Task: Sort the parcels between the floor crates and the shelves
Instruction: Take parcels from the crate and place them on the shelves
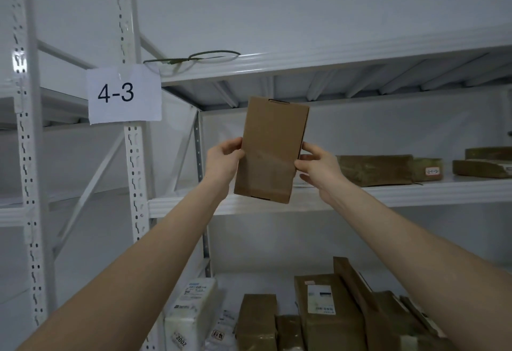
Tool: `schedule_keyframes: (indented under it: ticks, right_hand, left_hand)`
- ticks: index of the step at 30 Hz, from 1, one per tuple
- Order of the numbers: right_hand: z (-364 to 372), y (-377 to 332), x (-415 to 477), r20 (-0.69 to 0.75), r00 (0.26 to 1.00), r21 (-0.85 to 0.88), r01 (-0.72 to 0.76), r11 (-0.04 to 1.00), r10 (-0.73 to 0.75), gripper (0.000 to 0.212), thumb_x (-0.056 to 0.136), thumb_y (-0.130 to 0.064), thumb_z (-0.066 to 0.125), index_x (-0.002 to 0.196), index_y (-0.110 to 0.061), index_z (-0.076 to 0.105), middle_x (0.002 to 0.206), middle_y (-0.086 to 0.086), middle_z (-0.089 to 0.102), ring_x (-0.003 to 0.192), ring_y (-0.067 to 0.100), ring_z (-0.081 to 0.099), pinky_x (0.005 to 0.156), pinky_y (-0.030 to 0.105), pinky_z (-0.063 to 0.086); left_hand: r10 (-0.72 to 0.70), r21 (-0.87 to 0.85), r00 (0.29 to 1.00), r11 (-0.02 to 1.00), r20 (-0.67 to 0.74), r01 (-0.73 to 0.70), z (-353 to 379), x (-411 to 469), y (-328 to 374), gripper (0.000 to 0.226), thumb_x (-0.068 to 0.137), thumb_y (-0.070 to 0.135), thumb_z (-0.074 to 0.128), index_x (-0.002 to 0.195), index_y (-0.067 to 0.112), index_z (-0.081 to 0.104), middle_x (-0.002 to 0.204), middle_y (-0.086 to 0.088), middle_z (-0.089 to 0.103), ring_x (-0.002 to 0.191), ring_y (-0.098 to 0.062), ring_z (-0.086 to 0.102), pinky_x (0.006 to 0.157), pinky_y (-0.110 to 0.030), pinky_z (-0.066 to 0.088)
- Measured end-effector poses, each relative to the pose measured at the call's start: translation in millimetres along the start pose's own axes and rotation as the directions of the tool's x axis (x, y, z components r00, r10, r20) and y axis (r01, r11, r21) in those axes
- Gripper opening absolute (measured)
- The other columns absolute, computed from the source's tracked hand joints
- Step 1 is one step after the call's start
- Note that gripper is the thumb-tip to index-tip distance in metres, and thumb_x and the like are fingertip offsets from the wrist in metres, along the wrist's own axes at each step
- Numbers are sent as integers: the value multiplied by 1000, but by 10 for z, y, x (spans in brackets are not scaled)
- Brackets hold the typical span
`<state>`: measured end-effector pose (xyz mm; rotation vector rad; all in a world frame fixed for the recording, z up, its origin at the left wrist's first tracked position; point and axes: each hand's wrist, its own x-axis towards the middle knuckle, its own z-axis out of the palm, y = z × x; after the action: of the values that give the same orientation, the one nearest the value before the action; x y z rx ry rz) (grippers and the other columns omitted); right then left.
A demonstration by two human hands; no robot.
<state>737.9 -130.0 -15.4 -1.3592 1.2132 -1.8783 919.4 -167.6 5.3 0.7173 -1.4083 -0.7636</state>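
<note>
Partly behind parcel (273, 140), fingers (310, 147)

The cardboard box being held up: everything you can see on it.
The cardboard box is flat, rectangular, plain brown, closed, with a tuck slot at its top and bottom edges and no label on the face shown. It is held upright, tilted slightly, in front of the middle shelf. The left hand grips its left edge, the right hand its right edge.
</note>
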Motion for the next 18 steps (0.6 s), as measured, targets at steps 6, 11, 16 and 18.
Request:
schedule_keyframes:
  ticks: [6, 11, 16, 18]
  right_hand:
    - [-23, -141, -119, -53, 997, 96, -44, 994, 49, 28, 93, -1, 51, 109, -18, 66, 100, 1, 70, 69, 12, 61, 57, 17, 47]
    - [-55, -166, -192, 2, 982, 142, -187, 972, 189, 31, 87, -47, 63, 97, -18, 70, 103, 7, 70, 86, 22, 70, 70, 28, 57]
    - [-144, -78, -218, 147, 934, 77, -339, 937, 326, 39, 74, -63, 67, 95, -30, 69, 103, 11, 68, 79, 24, 73, 73, 30, 55]
    - [-172, -29, -213, 197, 909, 72, -388, 919, 368, 36, 75, -56, 70, 98, -28, 67, 98, 13, 72, 79, 23, 73, 71, 30, 55]
  left_hand:
    - [-141, -153, 988, 977, 57, 148, -30, -93, 100, 35, 99, 45, 41, 123, 24, 56, 120, 7, 59, 117, -19, 54, 101, -43, 45]
    - [-179, -345, 972, 912, 155, 223, -123, -102, -39, 28, 95, 48, 47, 101, 27, 64, 113, 1, 63, 111, -22, 58, 95, -41, 50]
    - [-174, -422, 965, 874, 196, 243, -200, -91, -306, 19, 85, 29, 66, 99, 16, 70, 93, -1, 71, 96, -18, 67, 84, -35, 56]
    - [-149, -431, 968, 874, 202, 225, -233, -84, -400, 16, 87, 21, 64, 98, 11, 69, 87, 0, 73, 93, -18, 67, 83, -33, 55]
